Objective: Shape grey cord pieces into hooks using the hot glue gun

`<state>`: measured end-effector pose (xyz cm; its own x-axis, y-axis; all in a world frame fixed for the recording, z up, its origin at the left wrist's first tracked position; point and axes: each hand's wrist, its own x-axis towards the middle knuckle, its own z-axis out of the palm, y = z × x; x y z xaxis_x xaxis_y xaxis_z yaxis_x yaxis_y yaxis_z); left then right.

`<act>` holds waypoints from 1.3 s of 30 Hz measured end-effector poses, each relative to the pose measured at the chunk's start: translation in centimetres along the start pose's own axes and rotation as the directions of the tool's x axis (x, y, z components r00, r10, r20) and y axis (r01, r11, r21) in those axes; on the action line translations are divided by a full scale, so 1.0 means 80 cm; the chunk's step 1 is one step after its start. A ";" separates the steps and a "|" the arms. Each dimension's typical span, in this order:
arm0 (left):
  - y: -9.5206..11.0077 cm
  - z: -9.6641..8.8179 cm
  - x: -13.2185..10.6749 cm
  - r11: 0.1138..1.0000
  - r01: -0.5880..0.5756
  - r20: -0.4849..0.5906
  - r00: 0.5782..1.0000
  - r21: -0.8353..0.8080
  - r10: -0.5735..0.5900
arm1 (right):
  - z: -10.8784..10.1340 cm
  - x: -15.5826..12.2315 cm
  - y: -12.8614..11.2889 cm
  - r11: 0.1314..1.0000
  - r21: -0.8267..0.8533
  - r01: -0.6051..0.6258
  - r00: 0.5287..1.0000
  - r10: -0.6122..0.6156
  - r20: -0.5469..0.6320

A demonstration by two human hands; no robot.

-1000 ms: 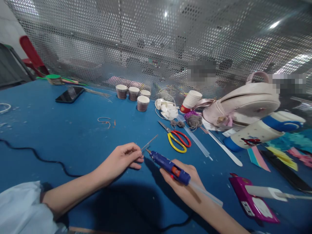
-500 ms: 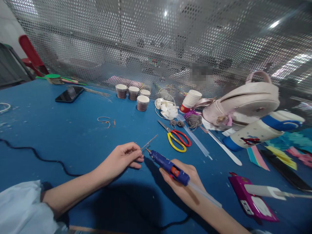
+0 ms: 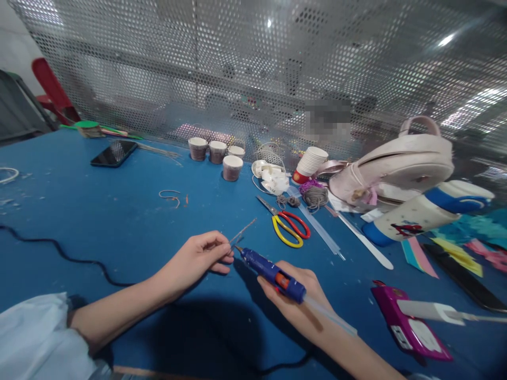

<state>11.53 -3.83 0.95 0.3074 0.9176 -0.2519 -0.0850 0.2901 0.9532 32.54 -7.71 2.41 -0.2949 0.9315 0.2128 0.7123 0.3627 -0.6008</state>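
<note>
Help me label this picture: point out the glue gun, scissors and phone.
Glue gun (image 3: 264, 268): head view, middle of its blue body.
Scissors (image 3: 276, 213): head view, where blades and handles meet.
Phone (image 3: 114, 153): head view, middle of its dark screen.

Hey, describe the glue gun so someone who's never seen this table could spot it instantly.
On the blue table, find the right hand, a little right of centre. It grips the glue gun, which points toward the left hand. Unlike the red-and-yellow scissors just beyond, the gun is dark blue, with a clear stick out the back.
</note>
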 end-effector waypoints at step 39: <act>0.000 -0.002 0.000 1.000 -0.010 -0.028 1.000 -0.024 0.009 | -0.012 0.009 -0.006 0.988 0.117 -0.105 0.992 0.112 -0.055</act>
<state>11.34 -3.82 0.89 0.2797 0.9276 -0.2475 -0.1106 0.2873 0.9514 32.62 -7.15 3.60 -0.1771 0.9664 0.1862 0.6601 0.2570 -0.7058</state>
